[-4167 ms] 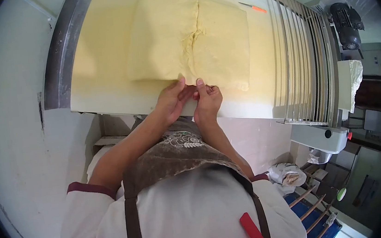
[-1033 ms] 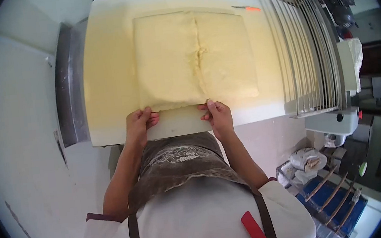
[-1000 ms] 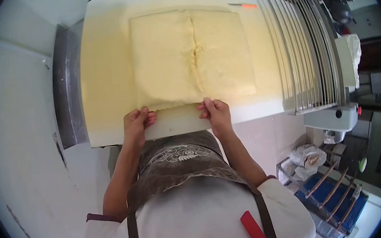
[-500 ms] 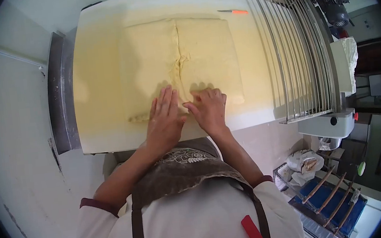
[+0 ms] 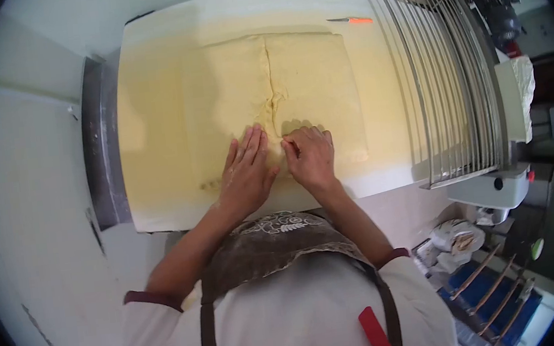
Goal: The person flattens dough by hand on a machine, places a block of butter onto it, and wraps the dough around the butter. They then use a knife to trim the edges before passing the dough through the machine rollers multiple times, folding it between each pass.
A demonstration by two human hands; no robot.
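A large folded sheet of pale yellow dough [image 5: 313,68] lies flat on the white table [image 5: 384,168]. A seam [image 5: 269,72] runs down its middle, crumpled about halfway. My left hand [image 5: 246,173] rests flat on the dough left of the seam, its fingers stretched toward the far side. Right of the seam, my right hand [image 5: 311,156] has its fingers curled, with thumb and forefinger pinching the dough edge at the seam's near end.
An orange-handled knife [image 5: 359,21] lies beyond the dough's far right corner. A metal rack [image 5: 447,87] stands along the table's right end. Past it are a motor [image 5: 492,5] and a grey machine [image 5: 491,189]. A wall [image 5: 26,165] is on the left.
The whole view has shifted slightly right and down. My right fingers have drawn together into a pinch at the seam. My left hand stays flat on the dough.
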